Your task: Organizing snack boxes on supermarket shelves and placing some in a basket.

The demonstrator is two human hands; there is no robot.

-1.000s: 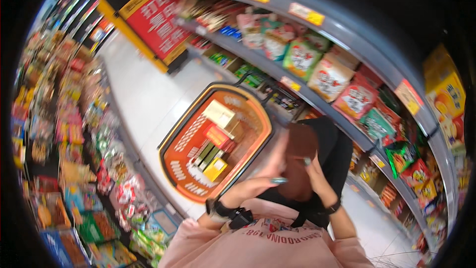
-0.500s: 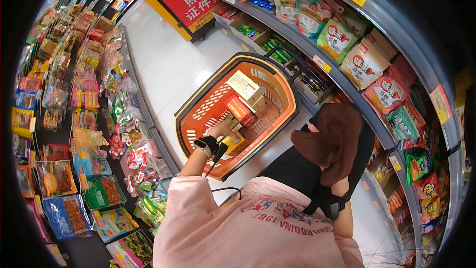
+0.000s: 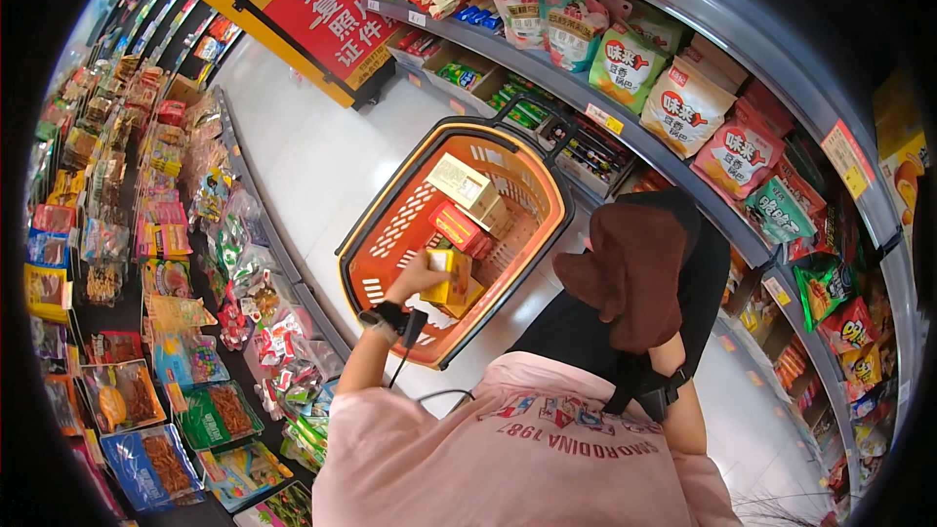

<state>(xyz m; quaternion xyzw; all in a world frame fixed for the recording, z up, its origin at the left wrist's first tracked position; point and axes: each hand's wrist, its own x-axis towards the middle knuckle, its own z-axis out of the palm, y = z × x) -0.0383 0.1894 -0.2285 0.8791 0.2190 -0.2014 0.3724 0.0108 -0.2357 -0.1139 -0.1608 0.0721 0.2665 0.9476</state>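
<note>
Before me an orange shopping basket (image 3: 542, 190) with a black rim stands on the floor. My left hand (image 3: 418, 278) reaches over its near left side, closed on a small yellow box (image 3: 451, 276). Another yellow package (image 3: 468, 301) lies beneath that box, partly covered. Beside them in the basket are a red box (image 3: 459, 226) and a cream-coloured carton (image 3: 459, 181). My right hand (image 3: 669, 353) is bent up at my right, gripping a soft brown cloth item (image 3: 634, 268) that hides most of its fingers.
Hanging snack packets (image 3: 224, 385) fill the shelving at left. To the right, a curved grey shelf (image 3: 625, 102) carries snack bags (image 3: 688, 107) and comes close to the basket. A red and yellow machine (image 3: 322, 15) stands beyond. Pale floor tiles (image 3: 303, 127) run between the shelves.
My left hand has come up slightly from inside the basket, and the yellow box now shows upright in its fingers. The view has shifted a little; my right hand keeps the brown cloth item.
</note>
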